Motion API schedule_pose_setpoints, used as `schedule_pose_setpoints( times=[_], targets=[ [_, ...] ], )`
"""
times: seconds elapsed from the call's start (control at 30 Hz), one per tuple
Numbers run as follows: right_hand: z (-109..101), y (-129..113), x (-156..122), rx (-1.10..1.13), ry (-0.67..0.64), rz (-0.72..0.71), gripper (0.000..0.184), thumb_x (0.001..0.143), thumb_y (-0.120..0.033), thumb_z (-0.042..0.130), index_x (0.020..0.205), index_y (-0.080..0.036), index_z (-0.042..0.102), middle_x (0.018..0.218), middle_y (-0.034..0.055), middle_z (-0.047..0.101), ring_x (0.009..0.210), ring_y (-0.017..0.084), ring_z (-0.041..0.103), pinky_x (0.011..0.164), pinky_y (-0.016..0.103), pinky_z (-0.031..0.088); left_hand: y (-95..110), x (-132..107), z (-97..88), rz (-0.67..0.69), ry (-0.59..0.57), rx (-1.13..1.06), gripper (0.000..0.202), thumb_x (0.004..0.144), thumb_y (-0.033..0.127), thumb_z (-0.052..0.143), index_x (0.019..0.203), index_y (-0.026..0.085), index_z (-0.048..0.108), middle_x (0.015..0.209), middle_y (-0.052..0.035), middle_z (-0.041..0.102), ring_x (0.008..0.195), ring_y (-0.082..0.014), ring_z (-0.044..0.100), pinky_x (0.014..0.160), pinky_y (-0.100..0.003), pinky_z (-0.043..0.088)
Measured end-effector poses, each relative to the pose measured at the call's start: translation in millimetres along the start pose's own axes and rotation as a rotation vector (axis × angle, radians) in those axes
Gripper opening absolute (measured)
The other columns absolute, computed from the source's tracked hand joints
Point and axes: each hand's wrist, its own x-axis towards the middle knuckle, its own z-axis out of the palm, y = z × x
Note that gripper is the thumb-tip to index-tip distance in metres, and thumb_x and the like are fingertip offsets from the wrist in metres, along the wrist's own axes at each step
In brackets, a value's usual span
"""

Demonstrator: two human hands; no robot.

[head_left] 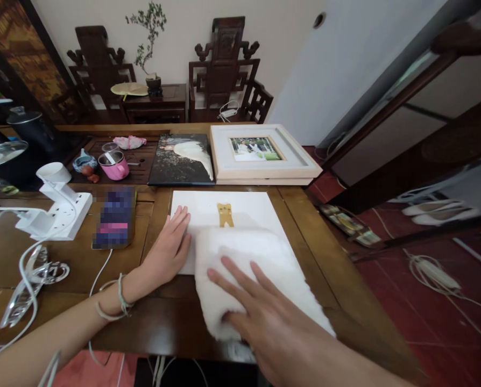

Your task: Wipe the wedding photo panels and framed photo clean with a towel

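A white rectangular panel [250,203] lies flat on the wooden table, with a gold bracket-like metal piece [225,215] on its upper middle. My left hand [170,244] rests flat along the panel's left edge, fingers extended. Over the panel's lower part and beyond its right side spreads a thick, folded white towel [264,247]. My right hand [260,306] bears down on the towel with its fingers spread on top and the thumb pressed into a fold near the front edge. The towel hides much of the panel.
Behind the panel lie a black picture [179,161] and a light wooden photo frame [264,172]. To the left are a phone [115,217], a white power strip [69,215], a clear hair claw [34,285], loose cables and a pink cup [113,164]. The table's right edge drops to red floor.
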Motion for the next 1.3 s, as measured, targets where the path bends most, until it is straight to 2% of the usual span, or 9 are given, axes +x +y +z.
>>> schedule_pose_setpoints(
  times=[0.1,0.2,0.4,0.5,0.6,0.7,0.87,1.03,1.3],
  targets=[
    [-14,6,1,-0.095,0.148,-0.009,0.025,0.082,-0.005,0.051,0.094,-0.018,0.069,0.149,0.0162,0.038,0.137,0.039,0.031,0.099,0.058,0.045,-1,0,0.3,0.008,-0.011,0.004,0.045,0.099,0.022,0.033,0.143,0.011,0.034,0.153,-0.0182,0.031,0.146,-0.0244,0.018,0.119,-0.052,0.016],
    [-27,33,26,-0.284,0.251,0.081,0.026,0.087,-0.002,0.047,0.095,-0.014,0.068,0.153,0.0199,0.027,0.138,0.044,0.022,0.102,0.064,0.039,-2,-1,0.4,0.019,0.002,0.003,0.046,0.099,0.023,0.034,0.143,0.013,0.034,0.153,-0.0179,0.032,0.146,-0.0249,0.02,0.118,-0.053,0.017],
    [-15,57,67,-0.327,-0.002,0.151,0.032,0.083,0.004,0.051,0.105,-0.011,0.069,0.152,0.0219,0.028,0.137,0.049,0.02,0.102,0.071,0.032,-1,0,-0.7,0.01,-0.002,0.012,0.046,0.099,0.024,0.034,0.144,0.015,0.033,0.153,-0.0165,0.034,0.146,-0.0242,0.021,0.118,-0.053,0.017],
    [-1,35,51,-0.231,-0.052,0.108,0.03,0.08,-0.004,0.06,0.107,-0.011,0.07,0.151,0.0249,0.03,0.136,0.051,0.021,0.099,0.073,0.033,0,1,-0.8,0.012,-0.012,0.016,0.046,0.099,0.024,0.034,0.144,0.014,0.032,0.153,-0.017,0.033,0.146,-0.0246,0.021,0.118,-0.054,0.017],
    [11,7,22,-0.124,0.011,0.048,0.015,0.078,-0.012,0.063,0.088,-0.016,0.074,0.15,0.0205,0.035,0.135,0.051,0.024,0.098,0.073,0.034,0,1,0.2,0.018,-0.005,0.011,0.046,0.099,0.024,0.033,0.144,0.017,0.032,0.153,-0.0159,0.033,0.145,-0.0255,0.021,0.118,-0.057,0.018],
    [13,-1,8,-0.04,0.037,0.023,0.017,0.077,-0.009,0.059,0.083,-0.018,0.073,0.151,0.0164,0.035,0.137,0.047,0.023,0.1,0.073,0.031,0,0,1.6,0.022,0.007,0.014,0.045,0.1,0.023,0.032,0.144,0.017,0.032,0.153,-0.0154,0.034,0.145,-0.0252,0.022,0.118,-0.057,0.018],
    [-5,37,41,-0.067,-0.073,0.093,0.051,0.069,0.006,0.049,0.111,-0.014,0.069,0.154,0.0176,0.029,0.141,0.043,0.013,0.105,0.072,0.022,-2,-1,2.5,0.019,-0.006,0.02,0.045,0.1,0.022,0.03,0.144,0.016,0.032,0.153,-0.0165,0.033,0.145,-0.0249,0.021,0.118,-0.055,0.018],
    [-14,65,77,-0.162,-0.054,0.107,0.051,0.072,0.004,0.047,0.118,-0.008,0.064,0.153,0.0211,0.028,0.141,0.045,0.011,0.105,0.072,0.021,-2,0,1.7,0.035,0.004,0.016,0.046,0.1,0.022,0.03,0.146,0.019,0.03,0.153,-0.0148,0.033,0.145,-0.0249,0.021,0.118,-0.055,0.018],
    [15,5,18,-0.021,0.071,-0.027,0.021,0.077,-0.009,0.057,0.087,-0.016,0.074,0.151,0.0199,0.034,0.138,0.048,0.018,0.103,0.076,0.021,-2,-1,0.9,0.029,-0.026,0.024,0.048,0.097,0.015,0.029,0.146,0.016,0.03,0.154,-0.0163,0.032,0.146,-0.0249,0.02,0.118,-0.055,0.017]
  ],
)
